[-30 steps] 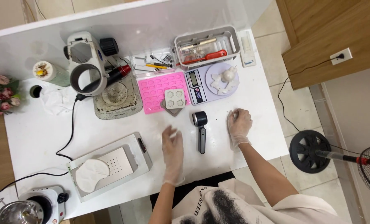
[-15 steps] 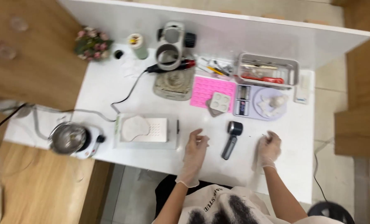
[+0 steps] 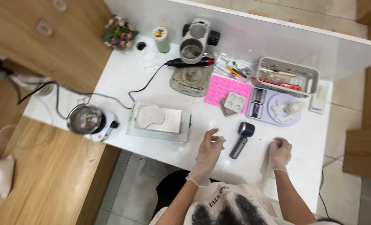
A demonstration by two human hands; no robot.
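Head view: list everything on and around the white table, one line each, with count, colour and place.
table: one, white, centre.
flowers: one bunch, pink, far left corner.
jar: one, greenish, beside the flowers.
grinder-like machine: one, white and black, far middle.
silicone mould: one, pink, middle.
scale: one, pale lilac, right of the mould.
tool tray: one, grey, far right.
flat press-like device: one, grey, near left.
hot plate with pot: one, white and steel, left edge.
handheld tool: one, black and grey, between the hands.
left hand: gloved, empty, above the near edge.
right hand: gloved, fingers curled, near right.
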